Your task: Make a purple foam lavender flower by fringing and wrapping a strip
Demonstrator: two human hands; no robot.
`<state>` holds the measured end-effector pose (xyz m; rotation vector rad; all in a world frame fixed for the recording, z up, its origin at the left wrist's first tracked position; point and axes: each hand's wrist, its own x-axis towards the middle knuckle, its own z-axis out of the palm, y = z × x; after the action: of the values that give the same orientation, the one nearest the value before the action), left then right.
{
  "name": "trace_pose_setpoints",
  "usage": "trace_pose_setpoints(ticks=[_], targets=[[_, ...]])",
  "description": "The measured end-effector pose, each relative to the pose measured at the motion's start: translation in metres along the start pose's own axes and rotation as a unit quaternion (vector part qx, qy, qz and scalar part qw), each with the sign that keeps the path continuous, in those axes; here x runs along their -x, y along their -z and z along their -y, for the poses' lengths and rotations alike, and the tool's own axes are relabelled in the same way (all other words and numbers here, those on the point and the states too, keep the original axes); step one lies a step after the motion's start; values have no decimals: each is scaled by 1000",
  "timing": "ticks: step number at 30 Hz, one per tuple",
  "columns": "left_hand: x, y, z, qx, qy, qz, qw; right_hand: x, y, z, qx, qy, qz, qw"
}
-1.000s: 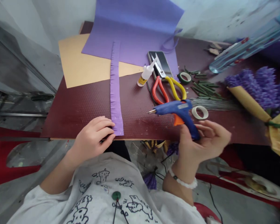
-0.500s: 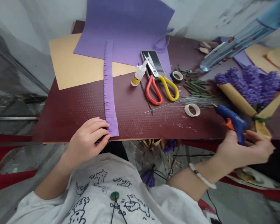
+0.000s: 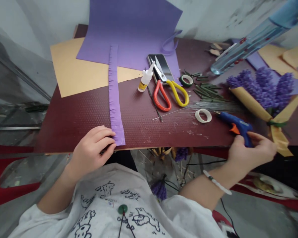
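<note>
A fringed purple paper strip (image 3: 115,102) runs lengthwise from the purple sheet to the table's front edge. My left hand (image 3: 95,150) has its fingertips on the strip's near left corner, fingers curled together. At the right, my right hand (image 3: 253,152) is wrapped round the handle end of a blue glue gun (image 3: 238,124) with an orange trigger; its nozzle points left. Right of the gun lies a purple flower bouquet (image 3: 265,87) wrapped in tan paper.
Scissors (image 3: 163,77) lie over a phone (image 3: 167,71), beside a small glue bottle (image 3: 145,81). A white ring (image 3: 203,116), thin wires (image 3: 213,106), green stems (image 3: 210,92) and a clear blue tube (image 3: 250,41) are on the right. Large purple paper (image 3: 131,29) covers the back.
My right hand has moved left with the glue gun, away from the bouquet and nearer the white ring. My left hand stays at the strip's near end.
</note>
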<state>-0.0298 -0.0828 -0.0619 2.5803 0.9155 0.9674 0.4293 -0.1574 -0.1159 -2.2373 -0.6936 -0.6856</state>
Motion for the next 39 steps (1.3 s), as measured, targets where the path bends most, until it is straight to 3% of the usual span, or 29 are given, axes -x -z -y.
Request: trace_pose_setpoints(ticks=[13,19,22,24,27,30,32,35,39], targets=[[-1,0,0,-2,2,3,1000,-20,-7,10,-20,74,145,986],[-1,7,-1,11,12,45,999,2,0,25,-40,117,61,990],[0,9,-2,2,14,70,997,23,14,57,-62,144,-23,987],[2,10,-2,-6,10,72,997,37,28,84,-119,184,-24,975],[2,9,-2,-20,3,65,998,53,47,122,-199,239,72,948],[2,7,-2,-33,-9,62,997,58,54,149,-243,324,235,883],[2,6,-1,-47,-22,58,997,56,52,159,-234,373,307,844],[2,6,-1,-74,-43,45,995,50,44,165,-189,433,353,807],[3,7,0,-85,-50,36,995,46,34,165,-155,458,378,790]])
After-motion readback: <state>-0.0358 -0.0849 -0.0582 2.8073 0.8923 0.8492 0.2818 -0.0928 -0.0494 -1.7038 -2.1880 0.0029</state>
